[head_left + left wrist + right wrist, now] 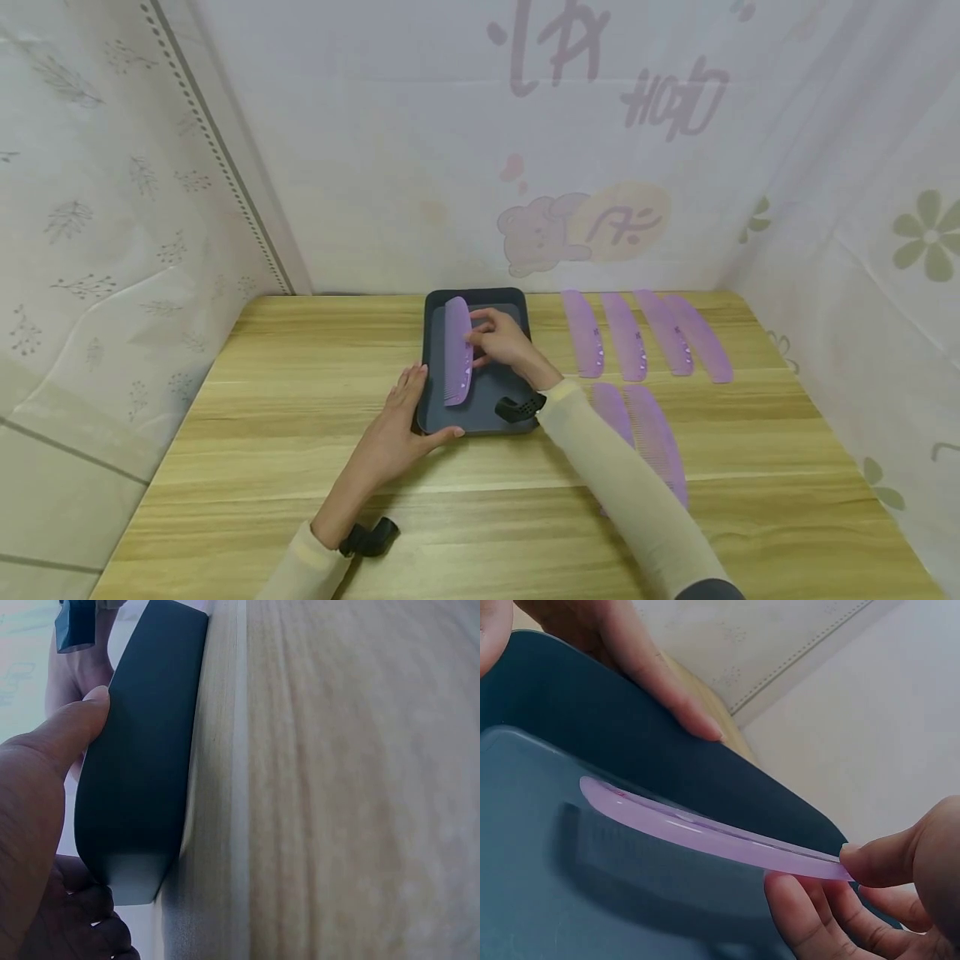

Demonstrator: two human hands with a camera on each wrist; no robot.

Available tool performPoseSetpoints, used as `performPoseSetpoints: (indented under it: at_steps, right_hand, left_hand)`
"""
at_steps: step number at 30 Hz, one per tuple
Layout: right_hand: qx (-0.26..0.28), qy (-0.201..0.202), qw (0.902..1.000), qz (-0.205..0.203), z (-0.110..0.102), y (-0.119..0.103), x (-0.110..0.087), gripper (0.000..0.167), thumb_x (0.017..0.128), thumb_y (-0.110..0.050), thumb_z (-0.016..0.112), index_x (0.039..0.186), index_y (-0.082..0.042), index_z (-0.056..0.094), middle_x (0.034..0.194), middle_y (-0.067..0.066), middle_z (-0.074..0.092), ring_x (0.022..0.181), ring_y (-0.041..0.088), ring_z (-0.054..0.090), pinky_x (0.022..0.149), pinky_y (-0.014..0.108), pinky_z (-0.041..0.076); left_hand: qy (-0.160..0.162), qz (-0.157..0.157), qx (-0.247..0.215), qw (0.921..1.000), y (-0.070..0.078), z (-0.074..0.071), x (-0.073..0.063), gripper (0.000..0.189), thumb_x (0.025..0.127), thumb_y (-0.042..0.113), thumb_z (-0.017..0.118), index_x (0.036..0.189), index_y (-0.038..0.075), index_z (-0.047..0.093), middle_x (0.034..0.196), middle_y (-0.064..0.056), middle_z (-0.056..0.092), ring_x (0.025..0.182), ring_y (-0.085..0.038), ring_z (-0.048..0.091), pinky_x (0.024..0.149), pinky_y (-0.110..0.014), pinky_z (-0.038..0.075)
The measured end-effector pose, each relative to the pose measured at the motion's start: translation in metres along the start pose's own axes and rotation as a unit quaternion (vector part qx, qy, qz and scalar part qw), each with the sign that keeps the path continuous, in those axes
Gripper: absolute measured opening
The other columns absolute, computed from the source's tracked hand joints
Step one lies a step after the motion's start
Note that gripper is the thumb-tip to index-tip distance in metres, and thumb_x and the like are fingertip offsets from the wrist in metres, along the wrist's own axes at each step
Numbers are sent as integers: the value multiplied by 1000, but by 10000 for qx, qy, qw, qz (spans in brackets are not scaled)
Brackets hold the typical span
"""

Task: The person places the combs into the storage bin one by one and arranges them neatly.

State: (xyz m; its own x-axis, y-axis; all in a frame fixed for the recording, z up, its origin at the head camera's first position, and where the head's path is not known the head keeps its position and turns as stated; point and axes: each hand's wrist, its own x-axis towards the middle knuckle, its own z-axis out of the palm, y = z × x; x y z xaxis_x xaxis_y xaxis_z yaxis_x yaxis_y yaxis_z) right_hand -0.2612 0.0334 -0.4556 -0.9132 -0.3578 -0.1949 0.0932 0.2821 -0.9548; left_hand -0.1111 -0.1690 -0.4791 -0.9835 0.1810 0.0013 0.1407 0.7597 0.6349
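Note:
A light purple comb (458,354) is held over the dark grey tray (495,417), its teeth facing left in the head view. My right hand (501,340) pinches it by its curved back between thumb and fingers. In the right wrist view the comb (705,834) is seen edge-on, raised off the tray floor, where its shadow falls. My left hand (397,433) holds the tray's near left corner, its thumb on the front rim and its fingers along the left side. The left wrist view shows that thumb (79,724) against the tray wall (142,757).
Several purple combs (621,337) lie in a row at the back right of the wooden table (300,375). Two more combs (656,442) lie nearer, partly under my right sleeve (622,483). Printed cloth (390,150) hangs behind and at both sides.

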Motion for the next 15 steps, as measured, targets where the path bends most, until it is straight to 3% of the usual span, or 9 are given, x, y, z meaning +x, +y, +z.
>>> performPoseSetpoints:
  at_steps: [4, 15]
  right_hand:
    - [-29, -30, 10000, -19, 4, 0, 2, 49, 101, -9, 63, 147, -4, 47, 118, 21, 69, 75, 20, 72, 66, 34, 66]
    - [44, -6, 10000, -25, 5, 1, 3, 54, 100, -13, 66, 149, -3, 45, 116, 19, 68, 89, 21, 70, 74, 34, 67]
  left_hand:
    - [21, 8, 32, 10000, -1, 0, 0, 124, 78, 77, 70, 165, 9, 14, 174, -6, 13, 162, -27, 9, 132, -52, 17]
    - [44, 72, 61, 9999, -1, 1, 0, 123, 79, 77, 69, 165, 9, 14, 174, -9, 14, 162, -29, 9, 131, -54, 16]
